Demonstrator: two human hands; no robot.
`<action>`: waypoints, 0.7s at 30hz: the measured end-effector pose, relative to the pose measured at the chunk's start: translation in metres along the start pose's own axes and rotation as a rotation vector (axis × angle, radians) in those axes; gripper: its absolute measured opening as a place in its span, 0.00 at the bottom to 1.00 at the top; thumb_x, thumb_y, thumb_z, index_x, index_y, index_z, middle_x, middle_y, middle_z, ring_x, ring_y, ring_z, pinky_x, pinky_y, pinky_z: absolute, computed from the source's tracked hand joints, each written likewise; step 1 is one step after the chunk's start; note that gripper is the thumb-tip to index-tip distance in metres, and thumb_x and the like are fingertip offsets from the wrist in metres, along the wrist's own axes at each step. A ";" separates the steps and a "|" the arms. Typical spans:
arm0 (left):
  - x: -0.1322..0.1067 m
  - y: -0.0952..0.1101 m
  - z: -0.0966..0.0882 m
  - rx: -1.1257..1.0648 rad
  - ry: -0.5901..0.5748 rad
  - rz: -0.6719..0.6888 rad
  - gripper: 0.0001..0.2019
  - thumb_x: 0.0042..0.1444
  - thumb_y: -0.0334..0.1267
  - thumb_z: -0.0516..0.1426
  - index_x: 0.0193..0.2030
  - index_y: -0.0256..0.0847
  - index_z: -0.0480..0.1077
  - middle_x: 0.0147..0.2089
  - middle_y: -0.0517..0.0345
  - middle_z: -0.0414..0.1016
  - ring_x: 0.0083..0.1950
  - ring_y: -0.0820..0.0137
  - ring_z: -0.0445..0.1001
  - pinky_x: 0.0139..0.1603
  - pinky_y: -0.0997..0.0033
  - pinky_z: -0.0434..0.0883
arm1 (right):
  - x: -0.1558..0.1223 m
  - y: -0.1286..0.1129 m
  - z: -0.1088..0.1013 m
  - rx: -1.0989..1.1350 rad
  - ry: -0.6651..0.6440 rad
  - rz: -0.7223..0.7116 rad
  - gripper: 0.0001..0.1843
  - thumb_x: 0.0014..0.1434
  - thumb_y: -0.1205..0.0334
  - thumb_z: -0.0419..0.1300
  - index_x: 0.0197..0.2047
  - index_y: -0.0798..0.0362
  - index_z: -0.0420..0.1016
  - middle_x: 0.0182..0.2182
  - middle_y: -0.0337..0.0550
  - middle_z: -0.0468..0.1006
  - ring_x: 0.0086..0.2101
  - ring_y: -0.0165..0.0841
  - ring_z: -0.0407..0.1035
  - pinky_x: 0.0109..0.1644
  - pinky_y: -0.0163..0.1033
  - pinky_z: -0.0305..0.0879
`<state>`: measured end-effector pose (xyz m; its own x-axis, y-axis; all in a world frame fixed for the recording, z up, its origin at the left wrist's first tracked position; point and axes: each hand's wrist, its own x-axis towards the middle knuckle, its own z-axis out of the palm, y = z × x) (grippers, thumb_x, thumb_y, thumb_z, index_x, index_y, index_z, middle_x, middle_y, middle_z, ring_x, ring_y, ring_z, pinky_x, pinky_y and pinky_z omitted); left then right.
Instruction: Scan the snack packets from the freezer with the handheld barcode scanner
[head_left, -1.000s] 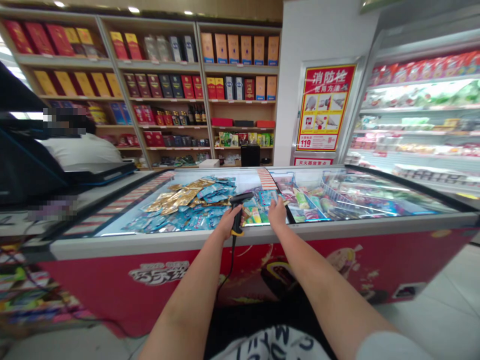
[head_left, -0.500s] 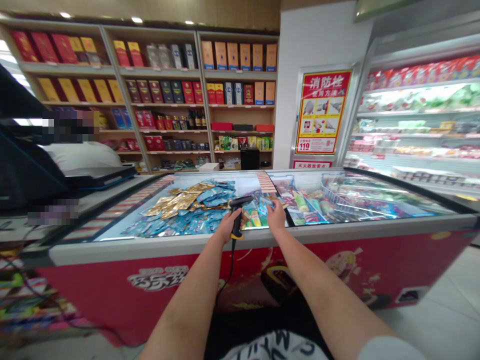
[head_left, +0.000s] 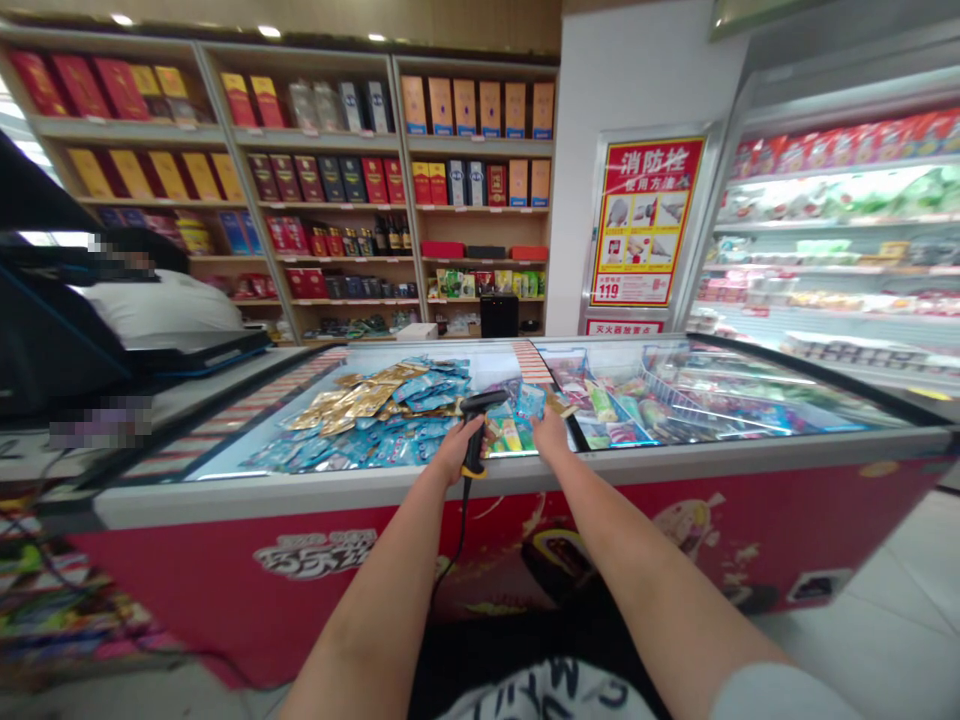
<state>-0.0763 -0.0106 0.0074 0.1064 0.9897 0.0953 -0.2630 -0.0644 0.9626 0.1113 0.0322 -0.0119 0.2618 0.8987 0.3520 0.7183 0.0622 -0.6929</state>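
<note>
A black and yellow barcode scanner (head_left: pixel 482 402) is gripped upright by its handle in my left hand (head_left: pixel 454 452), and its head tips toward the right. My right hand (head_left: pixel 551 436) pinches a blue packet (head_left: pixel 531 401) just beside the scanner's head. Something gold-coloured (head_left: pixel 558 404) shows at the fingers of that same hand; whether it is held too I cannot tell. Both hands are over the near edge of the chest freezer (head_left: pixel 300 500). To the left of the scanner lies a heap of blue packets (head_left: pixel 390 440) with gold packets (head_left: pixel 360 398) on top.
Wire baskets (head_left: pixel 667 400) of wrapped goods sit in the freezer's right side. The scanner's cable (head_left: pixel 459 540) hangs down its front. A person in white (head_left: pixel 161 305) is behind the counter at left. Shelves of boxes (head_left: pixel 330 180) and a refrigerated display (head_left: pixel 832 240) stand beyond.
In my right hand the blue packet has turned so its broad side shows more, and the hand has shifted slightly down. My left hand and the scanner have hardly moved.
</note>
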 end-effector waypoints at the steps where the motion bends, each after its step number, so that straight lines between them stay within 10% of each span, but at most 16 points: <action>1: 0.000 0.000 0.000 0.000 0.000 0.001 0.20 0.44 0.52 0.65 0.32 0.34 0.71 0.25 0.57 0.72 0.21 0.76 0.66 0.20 0.75 0.64 | 0.000 0.000 0.000 0.002 0.001 -0.007 0.11 0.61 0.64 0.54 0.46 0.54 0.72 0.40 0.46 0.77 0.41 0.35 0.70 0.44 0.36 0.61; 21: -0.003 0.002 0.002 -0.008 0.005 0.010 0.19 0.46 0.50 0.64 0.32 0.35 0.70 0.25 0.58 0.72 0.20 0.76 0.66 0.19 0.76 0.63 | 0.004 0.003 -0.004 -0.006 0.048 0.064 0.12 0.61 0.62 0.52 0.44 0.56 0.73 0.37 0.49 0.78 0.38 0.38 0.71 0.42 0.38 0.64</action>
<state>-0.0757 -0.0139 0.0097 0.0993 0.9896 0.1040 -0.2718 -0.0735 0.9595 0.1174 0.0341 -0.0100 0.3374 0.8790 0.3370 0.7033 0.0026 -0.7109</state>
